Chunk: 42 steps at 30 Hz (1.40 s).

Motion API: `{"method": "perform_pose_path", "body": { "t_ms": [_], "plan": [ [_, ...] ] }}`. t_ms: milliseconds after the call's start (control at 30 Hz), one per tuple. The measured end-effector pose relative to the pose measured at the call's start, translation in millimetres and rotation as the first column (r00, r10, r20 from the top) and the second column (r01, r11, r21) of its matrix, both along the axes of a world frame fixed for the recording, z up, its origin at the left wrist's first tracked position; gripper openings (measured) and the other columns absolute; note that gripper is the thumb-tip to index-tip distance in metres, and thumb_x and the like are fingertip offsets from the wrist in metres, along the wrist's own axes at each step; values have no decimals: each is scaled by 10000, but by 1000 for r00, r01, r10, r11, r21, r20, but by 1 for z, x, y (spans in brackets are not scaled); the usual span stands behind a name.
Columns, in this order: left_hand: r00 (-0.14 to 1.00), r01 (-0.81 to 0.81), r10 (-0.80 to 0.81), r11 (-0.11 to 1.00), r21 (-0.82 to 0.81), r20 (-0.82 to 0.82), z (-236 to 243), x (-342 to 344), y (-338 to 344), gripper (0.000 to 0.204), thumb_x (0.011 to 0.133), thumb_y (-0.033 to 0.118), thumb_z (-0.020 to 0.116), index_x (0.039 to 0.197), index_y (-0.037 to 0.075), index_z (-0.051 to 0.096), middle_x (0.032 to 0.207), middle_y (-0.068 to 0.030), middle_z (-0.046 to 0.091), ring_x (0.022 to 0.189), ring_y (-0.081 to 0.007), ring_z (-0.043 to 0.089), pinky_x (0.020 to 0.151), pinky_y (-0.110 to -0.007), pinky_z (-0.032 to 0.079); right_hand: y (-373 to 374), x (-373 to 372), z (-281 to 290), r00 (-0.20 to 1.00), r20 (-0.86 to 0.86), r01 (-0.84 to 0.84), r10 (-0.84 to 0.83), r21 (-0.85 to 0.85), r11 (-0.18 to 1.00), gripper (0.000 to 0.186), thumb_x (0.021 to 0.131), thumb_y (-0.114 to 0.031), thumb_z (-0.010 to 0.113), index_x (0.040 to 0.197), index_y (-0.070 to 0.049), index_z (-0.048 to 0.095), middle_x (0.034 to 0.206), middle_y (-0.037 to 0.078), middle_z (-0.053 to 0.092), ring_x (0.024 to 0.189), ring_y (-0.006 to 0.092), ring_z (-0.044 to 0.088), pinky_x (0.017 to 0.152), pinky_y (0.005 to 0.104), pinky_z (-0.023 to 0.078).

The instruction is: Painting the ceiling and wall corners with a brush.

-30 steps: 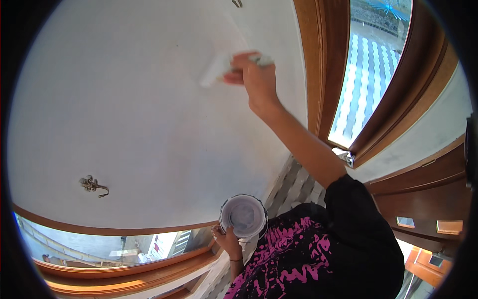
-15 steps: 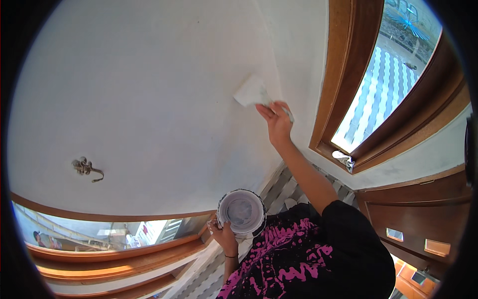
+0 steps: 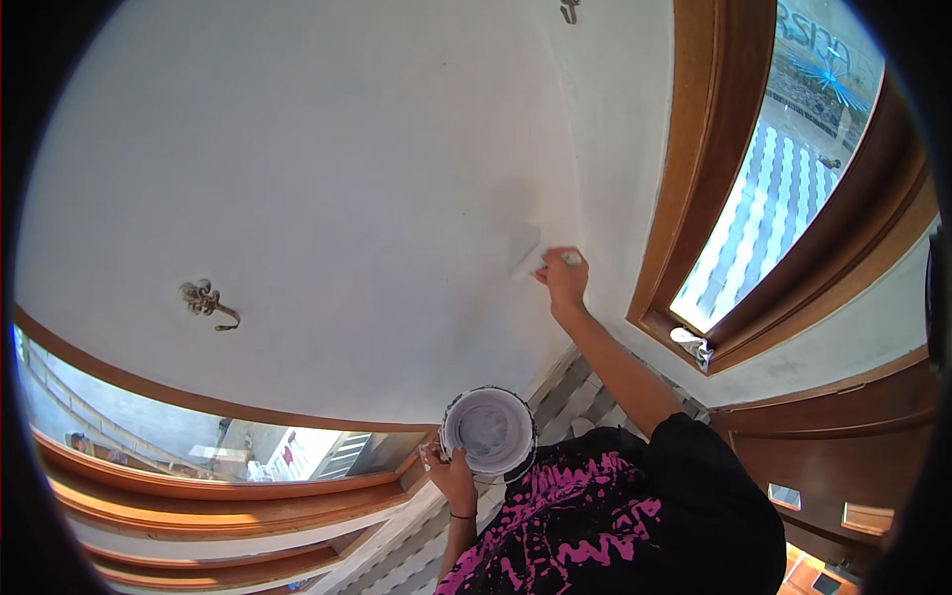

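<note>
My right hand is closed around the handle of a wide white flat paintbrush. The brush's broad end is against the pale wall, seen nearly edge-on, with a slightly darker patch just above it. Low in front of my body, my left hand grips the rim of a round bucket, thumb over the edge. A pale greyish layer, probably paint, covers the bucket's bottom. Whitish smears show on the left fingers.
A metal wall hook sticks out at left; another hook shows at the top. Wooden window frames stand at right and lower left. A crumpled white cloth lies on the right sill. A brown wooden door is at lower right.
My right hand has drawn the brush down the wall, and the brush has turned from broadside to nearly edge-on. My left hand still holds the bucket. The view has shifted slightly.
</note>
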<state>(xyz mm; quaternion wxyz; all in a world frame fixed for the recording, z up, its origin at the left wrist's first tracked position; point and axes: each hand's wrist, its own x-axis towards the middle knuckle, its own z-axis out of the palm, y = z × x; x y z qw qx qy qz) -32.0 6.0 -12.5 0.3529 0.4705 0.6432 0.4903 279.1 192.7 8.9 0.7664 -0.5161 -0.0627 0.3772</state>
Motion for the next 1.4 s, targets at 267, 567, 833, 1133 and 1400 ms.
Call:
{"method": "perform_pose_path", "body": {
  "t_ms": [267,567,833,1133,1400],
  "plan": [
    [992,-36,40,999,40,-119,-10,-3,7,279,723,0,606,958,-13,455,929,-57,453,894,-165,482,819,-296,401,-17,-2,190,996,-29,-58,81,459,886,72,809,-36,610,852,-19,556,758,62,543,680,154,590,664,318,568],
    [998,-56,54,996,66,30,-9,-1,-2,285,701,24,654,937,-26,504,933,-83,488,869,-187,482,782,-313,405,5,0,242,990,68,-118,127,888,444,112,871,-18,578,934,-26,486,865,126,596,893,358,677,813,484,566],
    [962,-223,226,974,36,-155,-7,3,-24,278,669,40,656,889,-20,496,864,-96,482,799,-204,465,747,-322,408,8,-7,42,982,-147,4,120,649,761,98,906,-75,582,935,-91,490,876,92,615,934,365,676,801,499,563],
    [963,-252,253,967,22,-95,-26,-2,-87,307,682,-20,629,910,9,425,866,-64,428,822,-169,455,772,-294,400,-81,4,-91,968,-222,-71,118,206,976,167,855,-24,552,997,-44,466,878,143,600,835,329,683,787,435,591],
    [934,-247,257,966,73,-246,-56,-20,-147,334,692,3,631,991,-49,490,877,-97,514,808,-206,517,759,-339,444,-204,12,-130,930,-228,-273,288,98,957,197,857,-75,570,1020,-88,460,885,119,623,793,283,693,736,416,588]
  ]
}}
